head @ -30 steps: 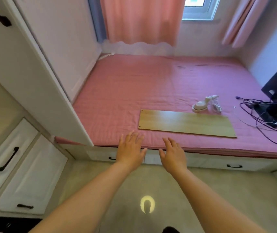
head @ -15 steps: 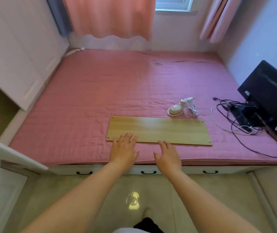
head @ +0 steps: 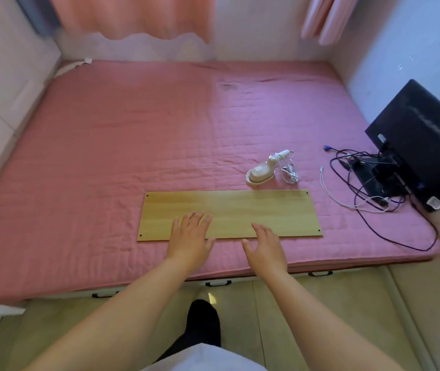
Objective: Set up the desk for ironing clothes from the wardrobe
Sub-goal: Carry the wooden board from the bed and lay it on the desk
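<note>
A long light-wood board (head: 253, 210) lies flat on the pink quilted mattress (head: 133, 145), near its front edge. My left hand (head: 190, 241) is stretched out with straight fingers, its fingertips over the board's near edge. My right hand (head: 265, 246) is open too, fingers spread, reaching over the same edge to the right. Neither hand holds anything. A small white handheld iron (head: 260, 174) with its coiled white cord (head: 289, 171) rests on the mattress just behind the board's right half.
White wardrobe doors (head: 2, 84) stand along the left. A black monitor (head: 422, 140) with tangled dark and white cables (head: 368, 188) sits at the mattress's right edge. Pink curtains (head: 130, 17) hang at the back. Drawers with black handles (head: 217, 283) run under the mattress.
I have stepped closer and turned right, so the wardrobe has slid out to the left. Both hands have moved forward from the mattress edge to over the board's near edge.
</note>
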